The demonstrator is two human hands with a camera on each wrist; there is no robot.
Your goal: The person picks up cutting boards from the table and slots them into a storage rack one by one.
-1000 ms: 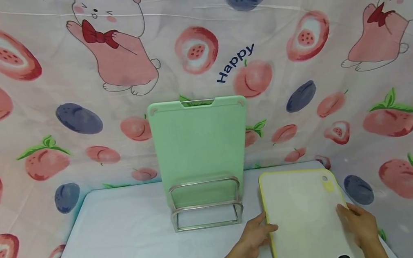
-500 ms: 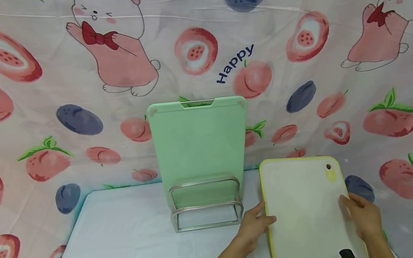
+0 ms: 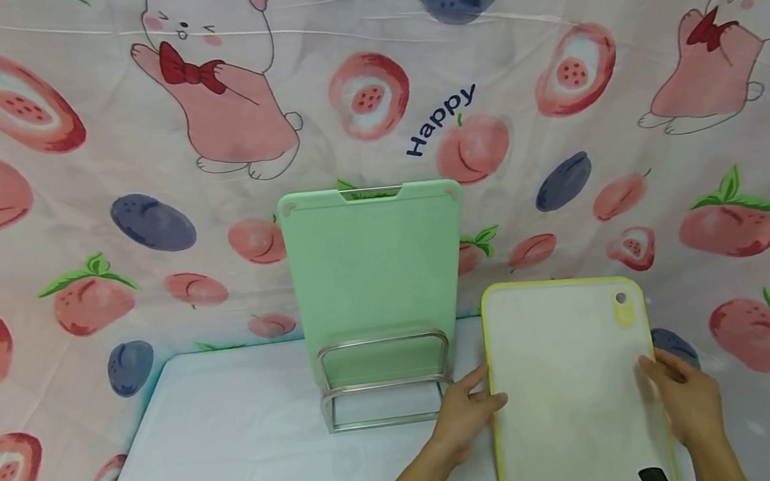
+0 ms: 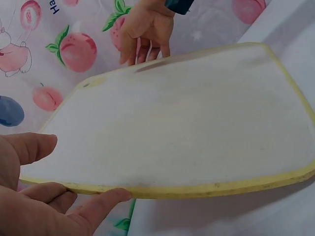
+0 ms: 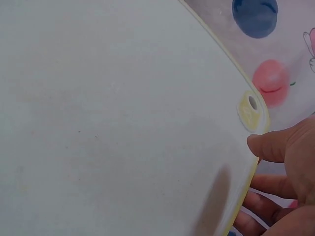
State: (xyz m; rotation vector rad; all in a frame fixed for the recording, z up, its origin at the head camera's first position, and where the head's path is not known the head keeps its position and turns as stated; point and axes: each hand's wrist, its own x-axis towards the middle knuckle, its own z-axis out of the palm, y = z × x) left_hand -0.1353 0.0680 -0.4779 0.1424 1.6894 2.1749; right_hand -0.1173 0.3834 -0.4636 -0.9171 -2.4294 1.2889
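A white cutting board (image 3: 573,392) with a yellow rim and a hole in one corner is held between my two hands, its far end tilted up. My left hand (image 3: 465,413) grips its left edge, thumb over the face and fingers at the rim. At the right edge my right hand (image 3: 687,397) pinches the board, thumb on the face (image 5: 273,145) and fingers behind. The left wrist view shows the board (image 4: 182,123) above the white surface. To its left, a green cutting board (image 3: 377,272) stands upright in a metal rack (image 3: 387,384).
The rack stands on a white-covered table (image 3: 223,438), just left of my left hand. Behind hangs a fruit-and-rabbit printed cloth (image 3: 310,18), which also runs down the right side. A small black piece (image 3: 655,479) overlaps the white board at the bottom of the head view.
The white board's far end has come up and the board has tilted toward upright, with both hands rising slightly along with it. The green board and rack stay put.
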